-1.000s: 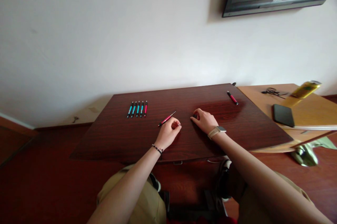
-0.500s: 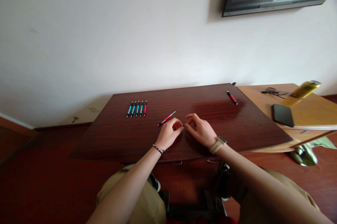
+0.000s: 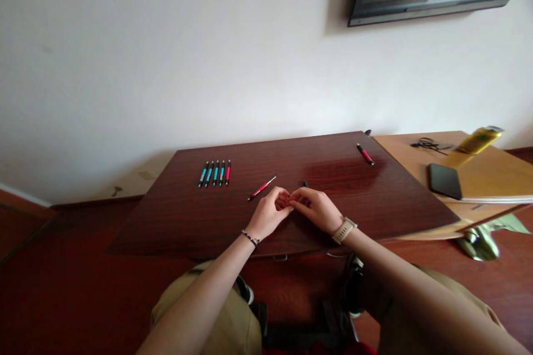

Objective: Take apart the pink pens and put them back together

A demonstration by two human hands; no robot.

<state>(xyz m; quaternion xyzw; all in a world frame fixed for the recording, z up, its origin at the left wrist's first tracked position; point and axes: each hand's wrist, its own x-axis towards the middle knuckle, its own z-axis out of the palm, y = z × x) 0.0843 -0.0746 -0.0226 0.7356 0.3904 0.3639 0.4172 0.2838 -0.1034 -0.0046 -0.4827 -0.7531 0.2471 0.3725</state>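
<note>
My left hand (image 3: 271,212) and my right hand (image 3: 316,208) meet fingertip to fingertip over the front middle of the dark wooden table (image 3: 333,155). Both are closed in a pinch; whatever lies between the fingers is too small or hidden to name. A small dark tip (image 3: 305,183) shows just beyond my right hand, and I cannot tell whether it is held. Close by my left hand lies a partly dismantled red pen (image 3: 261,189), its thin pale refill sticking out of the barrel.
Several blue pens (image 3: 215,173) and one red pen (image 3: 228,172) stand in a row at the left. Another red pen (image 3: 365,154) lies far right. A lighter side table holds a black phone-like slab (image 3: 444,180), a cable (image 3: 428,144) and a yellow can (image 3: 478,140).
My hands have come together; their fingertips, apart before, now touch. The dark tip beyond my right hand has come into sight. The pens on the table have stayed put.
</note>
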